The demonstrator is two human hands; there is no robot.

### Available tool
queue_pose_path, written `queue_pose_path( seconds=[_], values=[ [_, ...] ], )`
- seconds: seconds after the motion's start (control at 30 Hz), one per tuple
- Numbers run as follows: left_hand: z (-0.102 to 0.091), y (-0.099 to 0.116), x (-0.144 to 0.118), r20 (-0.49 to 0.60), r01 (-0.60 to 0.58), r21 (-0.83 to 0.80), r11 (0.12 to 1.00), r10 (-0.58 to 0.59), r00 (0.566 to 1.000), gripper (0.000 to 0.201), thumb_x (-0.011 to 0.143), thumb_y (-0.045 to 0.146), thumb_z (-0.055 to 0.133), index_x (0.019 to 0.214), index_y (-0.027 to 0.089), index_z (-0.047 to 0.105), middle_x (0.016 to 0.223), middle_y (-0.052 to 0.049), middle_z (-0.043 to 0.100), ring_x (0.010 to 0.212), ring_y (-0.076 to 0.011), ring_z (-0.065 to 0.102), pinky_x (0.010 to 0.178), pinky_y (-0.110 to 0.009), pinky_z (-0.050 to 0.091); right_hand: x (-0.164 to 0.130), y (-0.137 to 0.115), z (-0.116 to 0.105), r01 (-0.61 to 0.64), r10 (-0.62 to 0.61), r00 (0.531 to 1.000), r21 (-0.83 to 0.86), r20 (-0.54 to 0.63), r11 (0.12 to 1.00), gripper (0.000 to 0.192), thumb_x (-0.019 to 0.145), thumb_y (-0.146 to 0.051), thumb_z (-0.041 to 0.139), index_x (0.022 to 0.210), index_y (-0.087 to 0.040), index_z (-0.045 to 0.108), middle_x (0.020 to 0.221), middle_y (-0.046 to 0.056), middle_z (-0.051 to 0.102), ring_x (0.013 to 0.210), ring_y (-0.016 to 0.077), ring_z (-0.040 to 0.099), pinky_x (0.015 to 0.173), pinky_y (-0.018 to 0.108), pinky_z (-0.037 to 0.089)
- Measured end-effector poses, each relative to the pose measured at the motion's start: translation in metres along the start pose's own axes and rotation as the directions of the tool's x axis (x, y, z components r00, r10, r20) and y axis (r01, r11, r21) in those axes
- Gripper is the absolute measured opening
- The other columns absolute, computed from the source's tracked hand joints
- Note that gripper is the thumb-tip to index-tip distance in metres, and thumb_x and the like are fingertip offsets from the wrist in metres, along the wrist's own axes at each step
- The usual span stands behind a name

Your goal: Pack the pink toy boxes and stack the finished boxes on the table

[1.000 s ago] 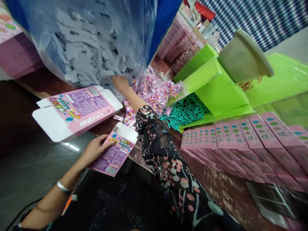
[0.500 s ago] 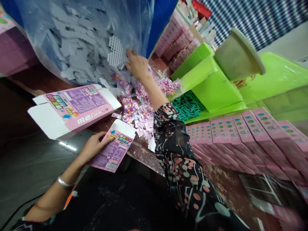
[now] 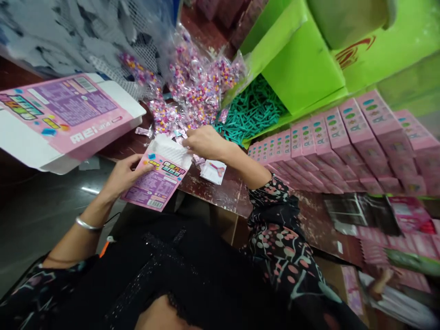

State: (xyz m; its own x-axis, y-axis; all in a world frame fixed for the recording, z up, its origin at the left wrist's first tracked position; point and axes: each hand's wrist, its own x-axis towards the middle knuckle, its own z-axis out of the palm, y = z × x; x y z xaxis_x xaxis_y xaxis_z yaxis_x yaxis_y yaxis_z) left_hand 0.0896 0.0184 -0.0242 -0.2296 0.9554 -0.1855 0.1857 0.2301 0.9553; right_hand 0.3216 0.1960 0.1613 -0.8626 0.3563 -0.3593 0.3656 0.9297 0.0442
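While much of the brown table (image 3: 220, 195) is taken up by stock, its near edge is where the hands work. Largest is the green bin (image 3: 302, 68) at the back, tipped open over a heap of teal sticks (image 3: 252, 112). To its right run rows of closed pink boxes (image 3: 343, 146), apparently finished. At far left lies a big flat pink carton (image 3: 68, 117), unfolded. Between them sits a pile of clear packets of coloured beads (image 3: 195, 89). Smaller still is the small pink box (image 3: 158, 178), held over the table edge with its top flap open. The left hand (image 3: 125, 176) grips its side, fingers closed on it. The right hand (image 3: 204, 142) pinches a white sheet (image 3: 168, 146) into its mouth. Judging by this, filling is under way; closing remains. A small white packet (image 3: 213, 171) lies just beside.
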Motion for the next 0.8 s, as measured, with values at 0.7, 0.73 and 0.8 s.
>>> queue_pose_path(
  seconds=[0.7,0.73,0.8],
  values=[
    [-0.016,-0.013,-0.018,-0.246,0.067,-0.092,0.993,-0.088,0.965,0.066,0.077,0.073,0.097,0.110,0.016,0.091,0.108,-0.012,0.093,0.089,-0.0275,0.077,0.077,-0.036,0.063,0.152,0.077,0.054,-0.034,0.084,0.954,0.172,-0.289,0.985,0.040,0.122,-0.027,0.047,0.120,-0.007,0.081,0.161,0.019,0.078,0.163,0.0286,0.063,0.133,0.055,0.051],
    [-0.017,-0.016,-0.018,-0.266,0.056,-0.093,0.994,-0.079,0.961,0.065,0.077,0.073,0.096,0.110,0.017,0.091,0.107,-0.012,0.093,0.089,-0.0271,0.076,0.077,-0.037,0.062,0.140,0.080,0.048,-0.074,0.137,0.937,0.201,-0.323,0.977,0.035,0.121,-0.028,0.053,0.131,-0.010,0.081,0.167,0.020,0.074,0.164,0.0327,0.062,0.135,0.058,0.052],
    [-0.015,-0.019,-0.018,-0.297,0.017,-0.096,0.995,-0.045,0.954,0.062,0.078,0.072,0.096,0.110,0.019,0.090,0.108,-0.011,0.092,0.092,-0.0271,0.075,0.080,-0.039,0.064,0.107,0.083,0.037,-0.130,0.256,0.878,0.313,-0.405,0.941,0.043,0.121,-0.039,0.062,0.157,-0.018,0.074,0.173,0.020,0.069,0.165,0.0386,0.063,0.136,0.063,0.056]
  ],
)
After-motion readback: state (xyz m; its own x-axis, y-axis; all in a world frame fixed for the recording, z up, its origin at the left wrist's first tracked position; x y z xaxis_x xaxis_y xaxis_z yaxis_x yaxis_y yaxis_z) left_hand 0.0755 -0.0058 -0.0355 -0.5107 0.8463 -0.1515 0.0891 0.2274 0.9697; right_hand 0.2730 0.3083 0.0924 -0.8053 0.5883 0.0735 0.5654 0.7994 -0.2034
